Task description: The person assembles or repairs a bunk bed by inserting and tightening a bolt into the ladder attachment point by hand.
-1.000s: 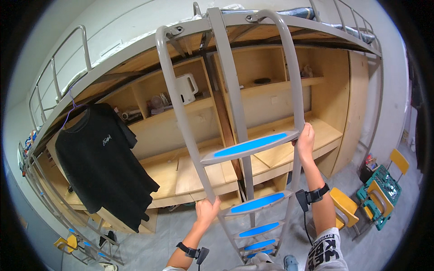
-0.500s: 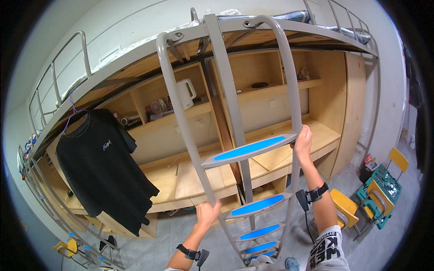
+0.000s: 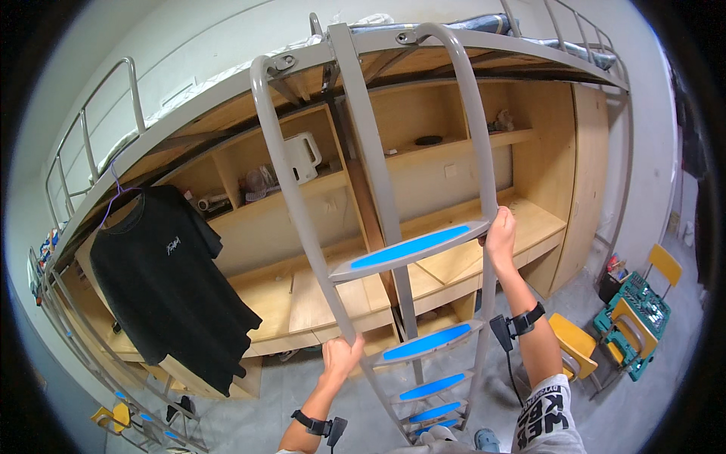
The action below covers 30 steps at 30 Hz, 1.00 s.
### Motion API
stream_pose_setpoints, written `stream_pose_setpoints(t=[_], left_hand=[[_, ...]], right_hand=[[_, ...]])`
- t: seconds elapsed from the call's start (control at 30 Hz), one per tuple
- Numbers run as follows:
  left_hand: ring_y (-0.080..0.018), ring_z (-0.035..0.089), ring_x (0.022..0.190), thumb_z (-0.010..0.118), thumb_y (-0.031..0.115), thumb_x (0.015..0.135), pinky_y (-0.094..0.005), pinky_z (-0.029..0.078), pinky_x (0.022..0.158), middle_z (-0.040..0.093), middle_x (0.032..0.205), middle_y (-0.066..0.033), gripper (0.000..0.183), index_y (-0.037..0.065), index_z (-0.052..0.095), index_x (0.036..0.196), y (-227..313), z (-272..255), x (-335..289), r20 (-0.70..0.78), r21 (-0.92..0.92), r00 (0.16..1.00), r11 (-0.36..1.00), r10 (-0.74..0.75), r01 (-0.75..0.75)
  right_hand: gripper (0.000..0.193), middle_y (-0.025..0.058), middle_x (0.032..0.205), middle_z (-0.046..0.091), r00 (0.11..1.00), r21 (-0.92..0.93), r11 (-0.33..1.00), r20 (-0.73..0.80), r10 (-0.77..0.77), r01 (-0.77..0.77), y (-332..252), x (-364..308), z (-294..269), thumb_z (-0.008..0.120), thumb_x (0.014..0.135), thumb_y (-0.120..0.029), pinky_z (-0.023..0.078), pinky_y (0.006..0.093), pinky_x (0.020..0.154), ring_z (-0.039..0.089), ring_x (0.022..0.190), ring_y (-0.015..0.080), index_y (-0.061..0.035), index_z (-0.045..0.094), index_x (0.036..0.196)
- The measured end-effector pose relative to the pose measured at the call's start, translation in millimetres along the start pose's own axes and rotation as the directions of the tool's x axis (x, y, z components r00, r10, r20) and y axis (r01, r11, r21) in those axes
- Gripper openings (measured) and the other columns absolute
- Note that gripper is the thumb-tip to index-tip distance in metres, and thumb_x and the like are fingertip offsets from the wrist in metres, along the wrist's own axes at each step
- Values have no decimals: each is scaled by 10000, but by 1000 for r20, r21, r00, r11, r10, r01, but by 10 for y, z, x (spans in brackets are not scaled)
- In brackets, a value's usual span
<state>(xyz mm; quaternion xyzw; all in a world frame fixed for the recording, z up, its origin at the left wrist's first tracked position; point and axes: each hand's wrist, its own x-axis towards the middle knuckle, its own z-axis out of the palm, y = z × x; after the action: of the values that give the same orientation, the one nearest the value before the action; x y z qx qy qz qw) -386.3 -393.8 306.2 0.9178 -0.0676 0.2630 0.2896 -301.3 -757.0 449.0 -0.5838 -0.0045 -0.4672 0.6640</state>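
In front of me stands a grey metal bunk-bed ladder with blue-topped rungs. My left hand is closed around its left rail, a little below the top rung. Higher up, my right hand grips the right rail beside the end of that same rung. Both wrists carry black straps with small devices. At the foot of the ladder one blue shoe shows under me. The rails curve over at the top and join the frame of the raised bed.
A black T-shirt hangs on a purple hanger at the left. Wooden desks and shelves with a white kettle lie behind the ladder. At the right are yellow chairs and an open green tool case.
The view has shifted slightly, so the ladder and bed sit a little further left in the picture. Both hands keep the same hold on the rails.
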Motion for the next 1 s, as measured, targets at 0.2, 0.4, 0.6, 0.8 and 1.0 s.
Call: stream_pose_setpoints(t=[0.2, 0.4, 0.6, 0.8, 1.0], left_hand=[[-408, 614, 555, 574, 356, 814, -456, 501, 564, 583, 589, -252, 443, -50, 646, 653, 98, 2, -36, -30, -14, 999, 1000, 21, -21], [-406, 612, 549, 575, 361, 813, -461, 497, 565, 575, 579, -255, 459, -55, 642, 632, 68, -26, -29, -17, 11, 1000, 1000, -2, 2], [-406, 613, 559, 574, 364, 817, -462, 495, 567, 580, 585, -250, 458, -50, 643, 634, -18, -3, -61, -46, 4, 999, 1000, 10, -10], [-408, 614, 564, 577, 364, 818, -462, 493, 564, 579, 584, -251, 458, -49, 643, 630, 23, -40, -39, 4, -18, 1000, 1000, -6, 7], [-424, 611, 577, 579, 382, 813, -471, 499, 581, 572, 593, -271, 476, -55, 644, 635, -97, 9, -11, -3, 19, 1000, 1000, -12, 12]], right_hand=[[333, 27, 593, 427, 997, -60, 996, -13, -70, 69, 286, 125, -85, 298, 992, -233, 377, 290, 391, 437, 446, 121, -21, 463, 796], [340, 40, 602, 431, 1000, -39, 999, 9, -15, 16, 216, 69, -39, 299, 989, -228, 402, 318, 447, 462, 497, 142, -11, 461, 785], [344, 49, 608, 439, 1000, 4, 1000, 9, 27, -27, 66, -19, 2, 303, 986, -236, 395, 322, 451, 448, 498, 143, -10, 461, 781], [353, 58, 613, 444, 996, -43, 995, -5, -92, 91, 262, 67, -30, 298, 983, -243, 395, 308, 460, 457, 509, 144, -11, 467, 778], [349, 43, 583, 434, 997, -47, 996, -24, -74, 73, 183, 20, 27, 296, 986, -257, 384, 293, 407, 451, 453, 139, -31, 444, 764]])
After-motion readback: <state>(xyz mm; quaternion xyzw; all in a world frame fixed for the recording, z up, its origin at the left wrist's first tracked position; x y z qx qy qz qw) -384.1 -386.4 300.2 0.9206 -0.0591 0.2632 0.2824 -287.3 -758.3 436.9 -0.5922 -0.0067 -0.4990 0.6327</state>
